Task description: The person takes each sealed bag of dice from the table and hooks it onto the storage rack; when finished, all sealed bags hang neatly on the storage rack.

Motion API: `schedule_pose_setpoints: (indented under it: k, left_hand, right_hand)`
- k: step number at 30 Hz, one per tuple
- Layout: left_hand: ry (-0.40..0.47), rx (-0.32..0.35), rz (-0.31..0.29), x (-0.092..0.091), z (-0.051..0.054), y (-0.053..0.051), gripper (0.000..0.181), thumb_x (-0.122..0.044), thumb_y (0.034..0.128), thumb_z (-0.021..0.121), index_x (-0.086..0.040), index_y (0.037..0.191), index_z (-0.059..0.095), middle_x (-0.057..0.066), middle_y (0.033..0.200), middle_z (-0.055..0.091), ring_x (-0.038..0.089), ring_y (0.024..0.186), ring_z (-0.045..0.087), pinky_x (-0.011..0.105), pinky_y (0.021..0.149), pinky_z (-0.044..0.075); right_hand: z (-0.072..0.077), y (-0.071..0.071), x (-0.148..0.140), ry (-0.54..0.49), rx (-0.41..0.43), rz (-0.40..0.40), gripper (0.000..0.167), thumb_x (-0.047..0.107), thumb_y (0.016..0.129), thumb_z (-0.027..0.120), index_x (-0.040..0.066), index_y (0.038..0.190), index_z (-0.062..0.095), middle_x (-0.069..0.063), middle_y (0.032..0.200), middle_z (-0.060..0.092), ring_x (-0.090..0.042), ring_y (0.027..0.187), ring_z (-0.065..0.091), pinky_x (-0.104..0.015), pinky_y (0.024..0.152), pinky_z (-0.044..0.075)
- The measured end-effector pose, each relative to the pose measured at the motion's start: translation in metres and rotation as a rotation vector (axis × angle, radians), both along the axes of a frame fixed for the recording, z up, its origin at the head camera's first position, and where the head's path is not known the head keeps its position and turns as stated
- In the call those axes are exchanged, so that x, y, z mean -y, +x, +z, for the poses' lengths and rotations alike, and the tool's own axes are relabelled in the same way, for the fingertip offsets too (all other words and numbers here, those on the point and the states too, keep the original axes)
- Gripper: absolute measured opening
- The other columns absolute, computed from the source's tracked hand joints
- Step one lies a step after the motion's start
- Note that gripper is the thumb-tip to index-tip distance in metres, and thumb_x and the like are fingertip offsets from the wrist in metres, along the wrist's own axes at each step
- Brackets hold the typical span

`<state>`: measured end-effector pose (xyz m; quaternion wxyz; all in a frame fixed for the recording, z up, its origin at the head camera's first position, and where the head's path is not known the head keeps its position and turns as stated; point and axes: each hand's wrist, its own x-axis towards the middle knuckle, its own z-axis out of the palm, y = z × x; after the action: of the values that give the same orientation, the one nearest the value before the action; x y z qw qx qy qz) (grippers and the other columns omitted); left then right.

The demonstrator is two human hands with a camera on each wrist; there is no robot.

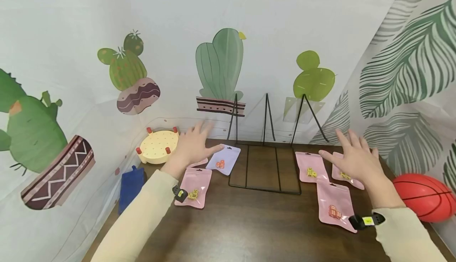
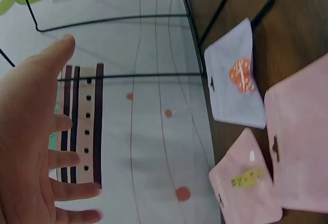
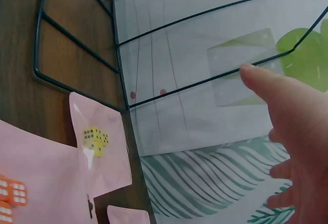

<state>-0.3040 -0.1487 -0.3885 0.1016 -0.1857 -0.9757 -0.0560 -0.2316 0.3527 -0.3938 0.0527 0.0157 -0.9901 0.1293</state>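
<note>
Both hands hang with fingers spread, holding nothing. In the head view the left hand [image 1: 194, 145] is over a mostly hidden pink pouch, beside a lilac pouch with orange dice [image 1: 225, 159]; a pink pouch with yellow dice [image 1: 199, 181] lies nearer. The right hand [image 1: 360, 161] is above a partly covered pink pouch [image 1: 337, 160]. Next to it lie another pink pouch with yellow dice [image 1: 310, 163] and one with red dice [image 1: 335, 198]. Between the hands stands a black wire rack [image 1: 264, 189]. The wrist views show the left hand [image 2: 36, 147] and right hand [image 3: 297, 126] near the rack's wires.
A yellow round stand with red pegs [image 1: 158, 145] sits at the back left, with a blue pouch [image 1: 131, 188] near the left edge. A red ball [image 1: 424, 196] is at the right. The patterned wall covering [image 1: 171, 12] rises behind the dark wooden table [image 1: 249, 230].
</note>
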Motion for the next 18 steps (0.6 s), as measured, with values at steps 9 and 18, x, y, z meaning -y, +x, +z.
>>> schedule_pose_setpoints:
  k: [9,18]
  left_hand:
    - [0.031,-0.030,-0.192,-0.015,-0.025,0.026,0.077,-0.072,0.0937,0.057,-0.019,0.150,0.054,0.008,0.145,0.055,0.030,0.102,0.071,0.048,0.075,0.056]
    - [-0.045,-0.028,-0.366,-0.032,-0.065,0.043,0.059,-0.065,0.0950,0.062,-0.025,0.138,0.064,-0.002,0.120,0.069,0.018,0.084,0.070,0.039,0.062,0.052]
  right_hand:
    - [-0.019,0.039,0.001,0.002,0.070,0.018,0.104,0.075,0.095,0.051,0.003,0.163,0.020,-0.041,0.154,0.023,-0.072,0.120,0.042,-0.081,0.082,0.039]
    - [-0.057,0.071,0.001,-0.010,0.203,-0.023,0.106,0.077,0.094,0.050,-0.006,0.155,0.027,-0.047,0.140,0.033,-0.071,0.104,0.053,-0.076,0.073,0.044]
